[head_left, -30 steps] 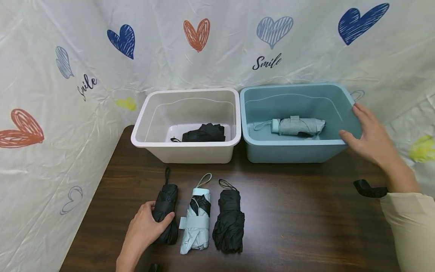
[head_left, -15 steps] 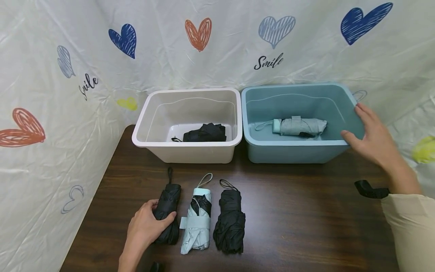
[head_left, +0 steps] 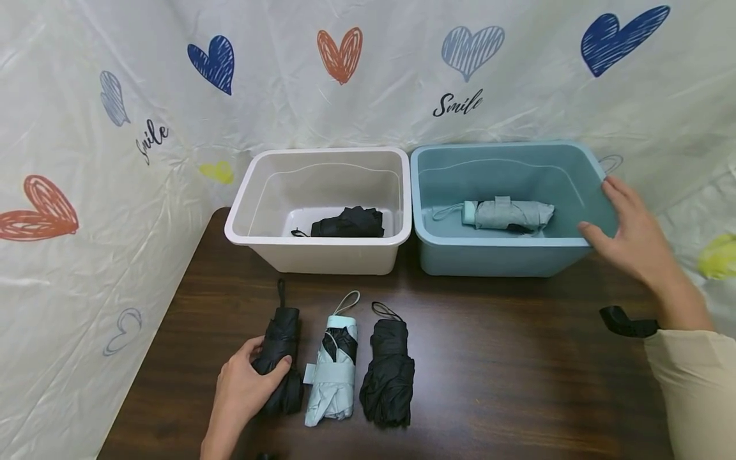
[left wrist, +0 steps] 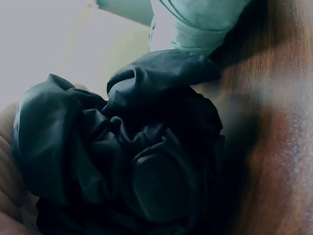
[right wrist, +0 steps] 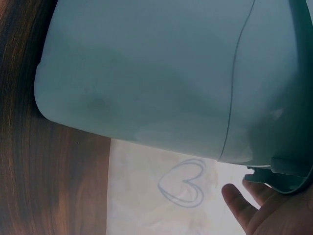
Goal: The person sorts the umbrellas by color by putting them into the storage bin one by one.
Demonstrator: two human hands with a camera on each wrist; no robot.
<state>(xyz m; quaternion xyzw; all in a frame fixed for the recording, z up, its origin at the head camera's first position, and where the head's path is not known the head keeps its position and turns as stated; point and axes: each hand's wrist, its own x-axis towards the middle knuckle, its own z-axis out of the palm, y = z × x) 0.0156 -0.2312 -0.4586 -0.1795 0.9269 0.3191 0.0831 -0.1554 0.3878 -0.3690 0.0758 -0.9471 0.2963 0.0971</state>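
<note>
In the head view my left hand (head_left: 244, 390) grips a black folded umbrella (head_left: 282, 345), thumb on its near side and fingers around the far side. The left wrist view shows the bunched end of this black umbrella (left wrist: 122, 156) close up. Just right of it lie a light-blue folded umbrella (head_left: 332, 383) and another black folded umbrella (head_left: 389, 377), wrist loops pointing away from me. My right hand (head_left: 638, 236) holds the right rim of a blue bin (head_left: 500, 259), its thumb over the inner side. Two fingers (right wrist: 239, 203) show outside below the rim.
A cream bin (head_left: 322, 259) stands beside the blue one, with a black umbrella (head_left: 347, 222) inside. In the blue bin lies a light-blue umbrella (head_left: 503, 213). A white cloth with printed hearts (head_left: 276, 96) hangs behind the dark wooden table (head_left: 489, 383).
The loop end of the black umbrella in my left hand has swung slightly left and away from the light-blue one. My right hand stays on the blue bin's rim.
</note>
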